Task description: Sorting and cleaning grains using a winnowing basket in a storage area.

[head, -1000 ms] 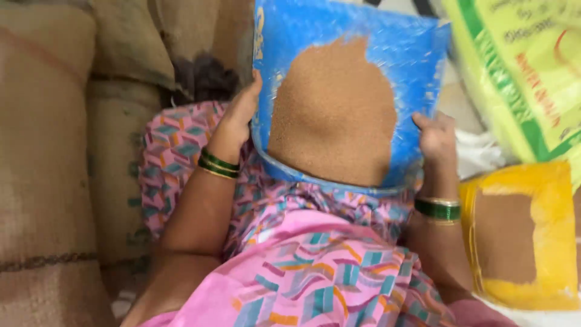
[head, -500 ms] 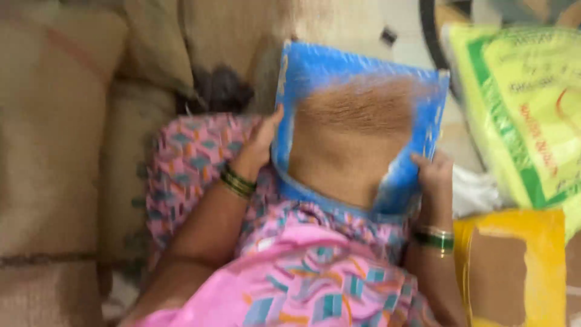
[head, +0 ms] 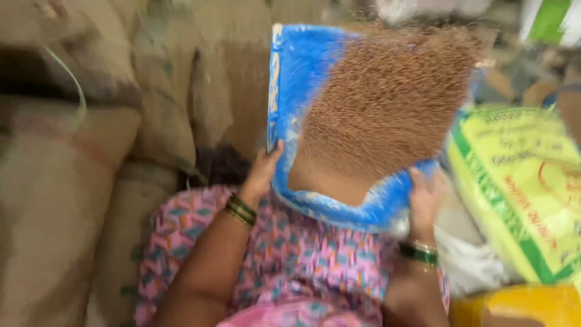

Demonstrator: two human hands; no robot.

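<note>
We look down from a head-worn camera at a person seated among sacks, and the picture is blurred by motion. Both hands hold a blue winnowing tray (head: pixel 302 91) up in front of the body, tilted with its far edge raised. The left hand (head: pixel 263 172) has its grip closed on the tray's near left corner, thumb lying over the blue rim. The right hand (head: pixel 426 200) has its grip closed on the near right corner, fingers curled over the edge. A mass of brown grain (head: pixel 387 103) covers most of the tray and streaks upward toward the far edge; we cannot tell how much of it touches the tray.

Green and gold bangles (head: pixel 241 210) circle the left wrist, and a green bangle (head: pixel 419 253) circles the right. The person wears pink patterned clothing (head: pixel 315 260) across the lap, directly beneath the tray.

Tan burlap sacks (head: pixel 66 181) stand stacked to the left and behind. A yellow-green printed sack (head: pixel 520 188) lies to the right, just beside the right hand. A yellow container (head: pixel 520 306) shows at the lower right corner.
</note>
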